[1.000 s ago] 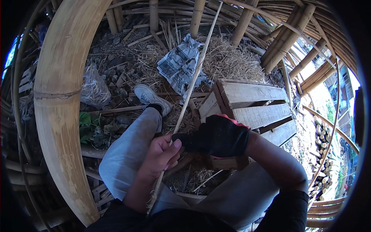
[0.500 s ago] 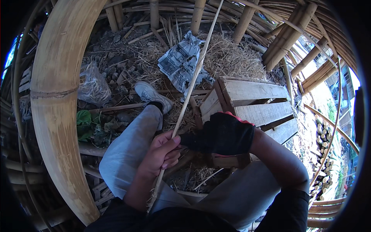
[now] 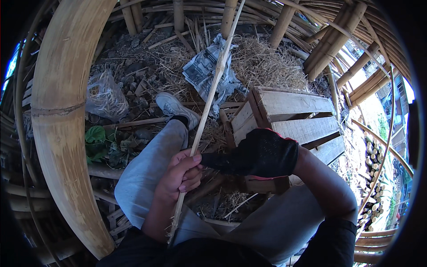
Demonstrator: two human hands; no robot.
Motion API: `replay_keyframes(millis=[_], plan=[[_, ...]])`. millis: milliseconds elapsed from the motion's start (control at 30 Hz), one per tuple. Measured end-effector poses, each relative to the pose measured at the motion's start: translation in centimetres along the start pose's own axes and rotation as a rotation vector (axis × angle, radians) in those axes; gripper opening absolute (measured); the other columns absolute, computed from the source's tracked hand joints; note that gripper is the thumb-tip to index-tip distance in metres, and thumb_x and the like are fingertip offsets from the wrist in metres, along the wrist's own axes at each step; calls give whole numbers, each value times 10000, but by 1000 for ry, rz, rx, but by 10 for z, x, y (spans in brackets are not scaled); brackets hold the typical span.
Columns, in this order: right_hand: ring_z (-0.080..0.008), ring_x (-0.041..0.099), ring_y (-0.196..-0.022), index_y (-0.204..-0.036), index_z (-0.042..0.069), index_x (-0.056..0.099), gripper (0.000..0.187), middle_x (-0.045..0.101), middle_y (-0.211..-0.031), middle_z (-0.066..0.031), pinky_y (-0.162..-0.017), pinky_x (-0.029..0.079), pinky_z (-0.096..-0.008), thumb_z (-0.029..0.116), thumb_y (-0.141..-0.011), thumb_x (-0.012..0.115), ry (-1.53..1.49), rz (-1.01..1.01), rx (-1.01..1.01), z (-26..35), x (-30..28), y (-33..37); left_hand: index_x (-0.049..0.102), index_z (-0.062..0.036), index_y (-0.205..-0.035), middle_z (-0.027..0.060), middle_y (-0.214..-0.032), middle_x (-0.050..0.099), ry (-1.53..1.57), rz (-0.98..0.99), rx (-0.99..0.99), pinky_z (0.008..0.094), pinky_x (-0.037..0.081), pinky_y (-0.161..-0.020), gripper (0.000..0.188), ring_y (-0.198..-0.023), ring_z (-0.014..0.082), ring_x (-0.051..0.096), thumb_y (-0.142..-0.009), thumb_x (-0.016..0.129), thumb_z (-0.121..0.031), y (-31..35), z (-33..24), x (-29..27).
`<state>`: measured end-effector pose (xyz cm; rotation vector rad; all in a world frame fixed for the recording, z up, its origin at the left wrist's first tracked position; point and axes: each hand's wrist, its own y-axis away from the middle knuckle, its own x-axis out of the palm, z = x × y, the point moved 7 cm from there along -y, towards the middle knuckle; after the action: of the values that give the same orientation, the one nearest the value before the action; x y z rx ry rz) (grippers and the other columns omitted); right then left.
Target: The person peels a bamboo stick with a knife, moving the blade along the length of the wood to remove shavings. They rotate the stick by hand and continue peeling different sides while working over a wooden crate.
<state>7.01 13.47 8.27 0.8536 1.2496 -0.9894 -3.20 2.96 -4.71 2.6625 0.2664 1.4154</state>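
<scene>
The fingers (image 3: 191, 174) of your left hand (image 3: 177, 177) are wrapped round the strip (image 3: 208, 107), thumb laid along it; your right hand (image 3: 269, 153), in a black glove with red trim, is curled, its dark tip meeting the strip just beside that thumb, and whether it grips a tool I cannot tell. The strip slants from your lap, between your 2 legs, up past the top edge of view. As for progress, I judge it already split to a long, slim length with 1 knot along it; loose fibres cling near its low end, so that stretch seems not yet smooth, and the far end cannot be checked. Below you the ground is rough with stones and straw (image 3: 275, 66), with newspaper (image 3: 205, 73) crumpled on it, a clear bag (image 3: 106, 99) to the left and leaves (image 3: 94, 135) nearer your left knee. A slatted crate (image 3: 298, 105) lies to your right, a thick pole (image 3: 58, 138) stands close at your left, and posts (image 3: 281, 24) ring the space, which opens onto daylight and stacked poles (image 3: 372, 178).
</scene>
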Motion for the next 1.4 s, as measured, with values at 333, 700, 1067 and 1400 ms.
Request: replay_keyframes(millis=[333, 700, 1067, 1400], plan=[[-263, 650, -622, -1357, 220, 600, 466, 623, -697, -81, -557, 517, -382, 235, -897, 674, -237, -101, -37, 0, 9, -5, 521, -51, -881, -50, -492, 327, 10, 21, 12, 218, 231, -304, 208, -315, 41, 294, -1019, 569, -200, 10, -7, 5], [-231, 647, -589, -1324, 212, 613, 417, 615, -654, -58, -522, 506, -359, 255, -913, 667, -193, -49, -20, 2, 5, -4, 555, -50, -938, -44, -594, 430, -253, -45, 136, 201, 287, -376, 208, -410, 28, 375, -934, 710, -188, 13, -19, 11], [-309, 710, -918, -1241, 217, 604, 284, 705, -1054, -94, -786, 572, -430, 313, -997, 495, -284, 395, 88, 7, 30, -15, 672, -17, -918, 47, -904, 631, -951, -88, 393, 290, 479, -744, 304, -846, 133, 611, -747, 873, -168, 9, -26, 27], [-321, 699, -965, -1196, 195, 623, 292, 704, -1046, -117, -829, 556, -452, 356, -1010, 466, -305, 587, 131, 4, 41, -11, 684, -23, -889, 70, -872, 663, -1115, -62, 458, 310, 500, -728, 263, -811, 187, 651, -710, 861, -100, 8, -21, 31]])
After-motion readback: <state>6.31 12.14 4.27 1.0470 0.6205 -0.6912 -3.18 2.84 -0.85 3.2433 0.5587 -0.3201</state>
